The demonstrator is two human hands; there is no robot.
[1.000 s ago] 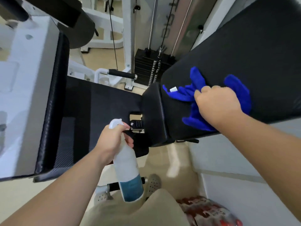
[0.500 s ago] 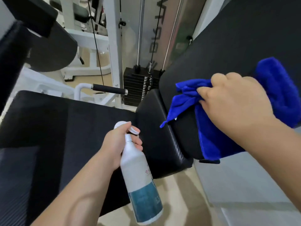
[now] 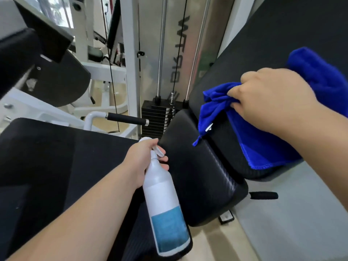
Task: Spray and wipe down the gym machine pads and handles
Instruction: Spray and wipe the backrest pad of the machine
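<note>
My right hand [image 3: 273, 99] grips a blue microfibre cloth [image 3: 250, 140], which drapes over the lower edge of the long black back pad [image 3: 278, 40] at the right. My left hand [image 3: 143, 159] holds a white spray bottle [image 3: 163, 200] by its neck, a finger on the trigger, the bottle hanging base-down over the gap between pads. A smaller black pad section [image 3: 199, 176] sits below the cloth. The wide black seat pad [image 3: 56, 157] fills the lower left. A black-gripped handle [image 3: 128, 119] on a white tube sticks out behind the seat.
A black weight stack [image 3: 156, 117] with chrome guide rods [image 3: 162, 46] and a cable stands behind the pads. White machine frame uprights [image 3: 130, 53] and another dark pad [image 3: 62, 80] are at the upper left. A small black knob [image 3: 263, 195] projects under the pad at right.
The view has tilted up and closed in on the pads. My right hand has dragged the cloth down toward the back pad's lower edge. The bottle stays in my left hand.
</note>
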